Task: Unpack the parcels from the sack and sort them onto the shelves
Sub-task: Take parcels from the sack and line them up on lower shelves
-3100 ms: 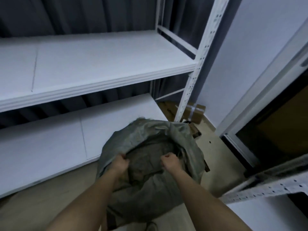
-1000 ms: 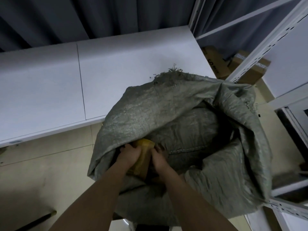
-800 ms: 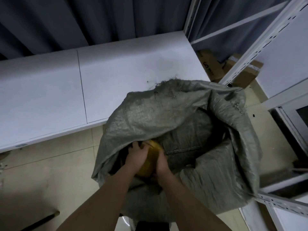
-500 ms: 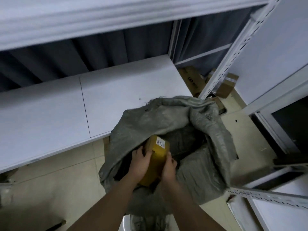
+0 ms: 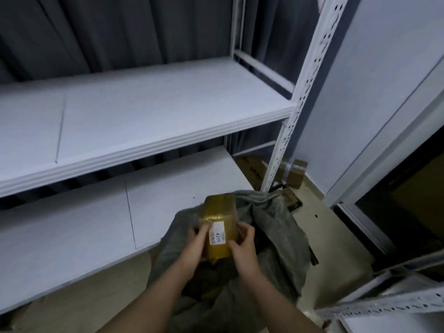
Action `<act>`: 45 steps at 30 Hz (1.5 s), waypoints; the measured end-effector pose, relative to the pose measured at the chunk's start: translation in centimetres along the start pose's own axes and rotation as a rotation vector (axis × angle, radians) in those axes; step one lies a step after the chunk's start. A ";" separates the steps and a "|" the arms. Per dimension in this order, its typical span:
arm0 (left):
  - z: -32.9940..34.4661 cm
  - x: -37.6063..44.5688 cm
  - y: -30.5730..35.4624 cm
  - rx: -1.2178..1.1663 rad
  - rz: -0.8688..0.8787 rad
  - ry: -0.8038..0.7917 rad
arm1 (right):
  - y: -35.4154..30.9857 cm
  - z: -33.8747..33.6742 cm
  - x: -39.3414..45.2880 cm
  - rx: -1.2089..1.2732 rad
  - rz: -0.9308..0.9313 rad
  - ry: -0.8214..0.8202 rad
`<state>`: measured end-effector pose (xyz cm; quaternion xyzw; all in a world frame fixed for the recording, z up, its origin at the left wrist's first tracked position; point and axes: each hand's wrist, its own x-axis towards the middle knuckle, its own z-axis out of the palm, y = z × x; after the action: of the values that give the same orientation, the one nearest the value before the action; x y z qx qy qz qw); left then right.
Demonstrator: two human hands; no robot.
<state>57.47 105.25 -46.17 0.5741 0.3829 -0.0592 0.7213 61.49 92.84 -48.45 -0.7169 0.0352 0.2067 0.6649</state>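
I see white shelves (image 5: 144,131) beyond my hands, grey sack (image 5: 276,236) open beneath them. Yellow taped parcel (image 5: 219,227) sits above the sack mouth, left hand (image 5: 195,243) and right hand (image 5: 242,246) both gripping its sides.

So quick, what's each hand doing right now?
Left hand: closed on the yellow tape-wrapped box parcel with a white label, gripping its left side.
Right hand: closed on the same parcel, gripping its right side.
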 end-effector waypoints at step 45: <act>-5.0 -1.0 8.4 0.862 0.785 0.101 | -16.2 -4.8 2.1 0.229 0.277 -0.466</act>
<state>58.77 112.06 -39.26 0.9167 0.1167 0.0896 0.3714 69.90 90.53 -33.82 -0.5588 0.0020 0.4493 0.6971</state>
